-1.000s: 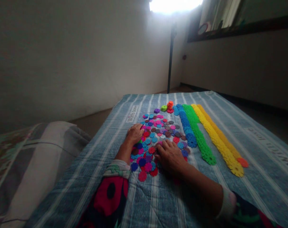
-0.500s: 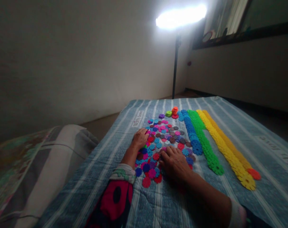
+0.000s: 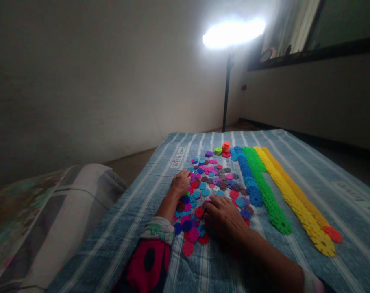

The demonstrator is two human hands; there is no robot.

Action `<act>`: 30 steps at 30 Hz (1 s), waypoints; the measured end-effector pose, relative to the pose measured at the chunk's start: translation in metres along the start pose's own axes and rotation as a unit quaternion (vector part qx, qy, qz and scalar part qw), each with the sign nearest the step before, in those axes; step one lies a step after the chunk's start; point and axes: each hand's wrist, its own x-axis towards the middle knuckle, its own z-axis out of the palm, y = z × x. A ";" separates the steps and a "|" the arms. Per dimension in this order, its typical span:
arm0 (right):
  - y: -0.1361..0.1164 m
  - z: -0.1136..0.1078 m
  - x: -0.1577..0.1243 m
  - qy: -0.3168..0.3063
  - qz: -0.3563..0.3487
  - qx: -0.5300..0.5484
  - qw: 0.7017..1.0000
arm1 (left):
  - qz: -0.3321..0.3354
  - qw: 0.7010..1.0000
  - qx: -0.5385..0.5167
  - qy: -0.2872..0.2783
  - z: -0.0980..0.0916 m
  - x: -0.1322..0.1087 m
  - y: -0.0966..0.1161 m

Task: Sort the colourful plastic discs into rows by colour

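Many small notched plastic discs in mixed colours lie scattered on a blue striped cloth. At the left edge of this pile rests my left hand, fingertips among pink and red discs; whatever its fingers hold is too small to make out. My right hand is over the pile's middle, its fingers curled down and partly hidden, touching the discs. To the right run long overlapping rows of blue discs, green discs, yellow discs and orange-yellow discs.
Short stacks of orange discs, lime discs and purple discs stand beyond the pile. One orange-red disc lies at the near end of the yellow rows. A lit lamp stands behind; folded bedding is at left.
The whole view has shifted slightly, with the scene lower in the frame. My right hand has moved slightly toward the left over the discs; my left hand stays at the pile's left edge.
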 end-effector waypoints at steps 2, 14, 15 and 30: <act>0.007 0.002 0.001 0.024 0.030 -0.026 0.999 | -0.004 1.000 -0.002 0.000 0.000 0.000 0.000; 0.027 0.003 0.000 -0.003 0.145 -0.056 0.988 | -0.018 1.000 -0.005 0.001 -0.002 -0.002 0.003; 0.025 0.004 0.000 -0.004 0.135 -0.053 0.989 | -0.019 1.000 -0.006 0.002 -0.002 -0.001 0.003; -0.004 0.000 -0.001 -0.022 0.026 0.039 0.999 | -0.014 1.000 0.001 0.001 0.001 -0.001 0.002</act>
